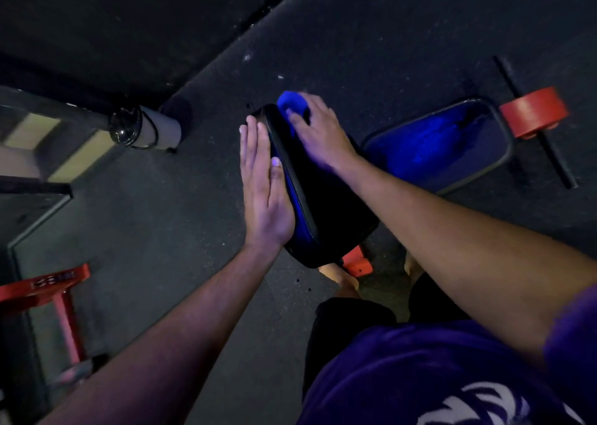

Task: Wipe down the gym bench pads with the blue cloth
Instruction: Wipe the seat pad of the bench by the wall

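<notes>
A black bench back pad (318,204) stands tilted up in the middle of the view. My left hand (263,185) lies flat against its left side edge, fingers straight. My right hand (318,130) presses the blue cloth (289,103) onto the pad's top end, fingers spread over the cloth. Only the cloth's upper corner shows past my fingers. A second pad, the seat (442,145), lies to the right and glows blue with reflected light.
A red weight plate on a dark bar (534,111) lies at the right. A red frame foot (357,263) sits under the pad by my feet. A red stand (48,290) is at the lower left, a grey cylinder (145,128) at the left. Dark rubber floor all round.
</notes>
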The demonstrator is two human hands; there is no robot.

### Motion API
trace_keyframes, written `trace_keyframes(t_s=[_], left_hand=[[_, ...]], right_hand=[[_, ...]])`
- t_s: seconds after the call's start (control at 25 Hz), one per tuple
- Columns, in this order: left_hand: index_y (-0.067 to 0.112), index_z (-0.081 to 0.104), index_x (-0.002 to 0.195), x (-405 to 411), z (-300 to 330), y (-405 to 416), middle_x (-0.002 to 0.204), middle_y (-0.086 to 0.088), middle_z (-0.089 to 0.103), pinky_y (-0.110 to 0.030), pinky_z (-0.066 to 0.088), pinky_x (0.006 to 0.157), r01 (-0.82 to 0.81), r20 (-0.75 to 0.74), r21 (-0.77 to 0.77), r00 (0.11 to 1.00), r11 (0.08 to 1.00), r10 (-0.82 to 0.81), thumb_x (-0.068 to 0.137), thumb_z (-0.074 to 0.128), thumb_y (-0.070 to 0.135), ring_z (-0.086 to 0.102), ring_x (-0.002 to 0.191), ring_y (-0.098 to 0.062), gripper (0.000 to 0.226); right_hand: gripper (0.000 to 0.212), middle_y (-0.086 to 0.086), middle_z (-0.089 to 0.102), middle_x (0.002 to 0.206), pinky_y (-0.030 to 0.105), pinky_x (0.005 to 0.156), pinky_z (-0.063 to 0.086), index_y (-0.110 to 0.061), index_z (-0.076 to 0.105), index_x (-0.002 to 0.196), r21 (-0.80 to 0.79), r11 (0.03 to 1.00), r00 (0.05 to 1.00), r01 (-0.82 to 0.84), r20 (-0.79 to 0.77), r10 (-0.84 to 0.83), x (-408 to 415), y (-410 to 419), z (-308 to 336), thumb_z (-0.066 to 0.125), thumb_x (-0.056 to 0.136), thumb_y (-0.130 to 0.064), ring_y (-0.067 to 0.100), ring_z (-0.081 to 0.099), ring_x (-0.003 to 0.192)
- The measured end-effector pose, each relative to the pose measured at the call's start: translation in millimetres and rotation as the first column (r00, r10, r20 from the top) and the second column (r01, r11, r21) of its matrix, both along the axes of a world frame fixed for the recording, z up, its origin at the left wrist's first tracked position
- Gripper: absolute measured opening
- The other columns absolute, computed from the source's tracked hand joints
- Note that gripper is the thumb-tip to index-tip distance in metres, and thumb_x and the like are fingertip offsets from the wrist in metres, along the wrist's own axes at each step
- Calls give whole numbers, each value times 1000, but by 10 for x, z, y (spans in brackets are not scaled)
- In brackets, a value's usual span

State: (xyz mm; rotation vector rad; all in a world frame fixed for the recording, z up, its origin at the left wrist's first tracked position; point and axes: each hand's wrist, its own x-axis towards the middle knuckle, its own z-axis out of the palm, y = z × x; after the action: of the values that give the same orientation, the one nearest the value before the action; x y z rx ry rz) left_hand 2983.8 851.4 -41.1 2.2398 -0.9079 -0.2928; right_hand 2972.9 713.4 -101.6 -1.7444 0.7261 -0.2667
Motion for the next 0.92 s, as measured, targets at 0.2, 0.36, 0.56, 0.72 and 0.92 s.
trace_keyframes(t_s=[0.2, 0.36, 0.56, 0.72, 0.92], left_hand=[[-1, 25, 158, -3, 9, -13, 169, -15, 15, -30, 6, 127, -1, 14, 13, 1000, 1000, 1, 109, 31, 10, 6, 158, -24, 50], [-4, 26, 157, -2, 3, -22, 168, -18, 17, -29, 6, 127, 4, 25, 17, 1000, 1000, -4, 108, 31, 6, 6, 157, -25, 50], [-5, 25, 156, 10, -15, -12, 168, -18, 16, -30, 6, 127, 17, 33, 26, 999, 1000, -18, 108, 32, 7, 6, 157, -26, 50], [-6, 24, 157, -10, -5, -18, 168, -19, 16, -32, 6, 128, 26, 62, 63, 998, 998, -30, 108, 31, 6, 6, 157, -27, 50], [-6, 25, 156, -24, 9, -21, 167, -18, 17, -44, 10, 129, 33, 120, 81, 992, 996, -42, 108, 31, 5, 7, 157, -27, 50]], right_hand=[[52, 12, 36, 152, 41, 114, 28, -12, 34, 149, 153, 985, 968, -75, -225, 109, -532, 84, -385, 41, 104, -37, 35, 39, 136], [46, 8, 45, 142, 43, 107, 36, -14, 44, 143, 17, 1000, 994, -26, -105, 28, -926, 471, -80, 46, 102, -35, 31, 48, 124], [44, 13, 51, 138, 34, 104, 30, -8, 48, 138, -28, 1000, 1000, -6, 10, 6, -77, 43, -65, 46, 101, -32, 35, 49, 121], [51, 18, 49, 140, 39, 108, 29, -8, 43, 143, 85, 995, 981, -61, -180, 76, -265, -90, -700, 40, 103, -39, 36, 46, 129], [43, 16, 53, 137, 44, 108, 36, -7, 50, 137, 63, 998, 997, -17, -80, 22, -697, 236, -450, 51, 100, -29, 34, 50, 125]])
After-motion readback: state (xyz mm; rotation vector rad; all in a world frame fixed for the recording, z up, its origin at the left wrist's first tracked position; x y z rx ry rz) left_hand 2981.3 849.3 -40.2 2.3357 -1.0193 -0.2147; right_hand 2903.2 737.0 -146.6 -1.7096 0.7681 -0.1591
